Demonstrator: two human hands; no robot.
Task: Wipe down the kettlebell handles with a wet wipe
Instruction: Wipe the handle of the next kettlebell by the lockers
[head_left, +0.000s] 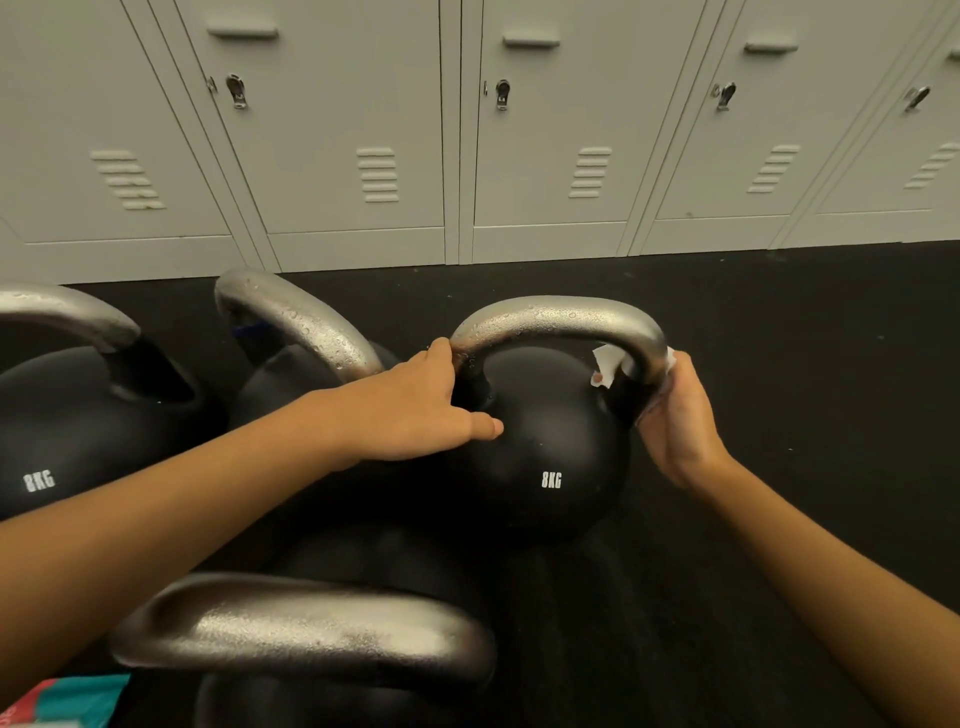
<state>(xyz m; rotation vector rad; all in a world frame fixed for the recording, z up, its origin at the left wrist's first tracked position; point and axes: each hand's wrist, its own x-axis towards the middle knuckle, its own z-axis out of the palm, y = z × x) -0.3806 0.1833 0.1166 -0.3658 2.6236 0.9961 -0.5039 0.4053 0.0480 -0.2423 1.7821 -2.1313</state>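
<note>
A black 8KG kettlebell (545, 452) with a silver handle (556, 314) stands on the floor in the middle. My right hand (675, 426) grips the right leg of that handle with a white wet wipe (608, 364) wrapped around it. My left hand (415, 410) rests on the kettlebell's left shoulder, fingers by the left base of the handle, thumb stretched across the black body. Water droplets show on the handle's top.
Three more kettlebells surround it: one at far left (67, 415), one behind my left arm with a wet handle (301, 322), one nearest me (306, 634). A teal packet (67, 701) lies at bottom left. Grey lockers (467, 130) line the back; black floor (779, 364) lies to the right.
</note>
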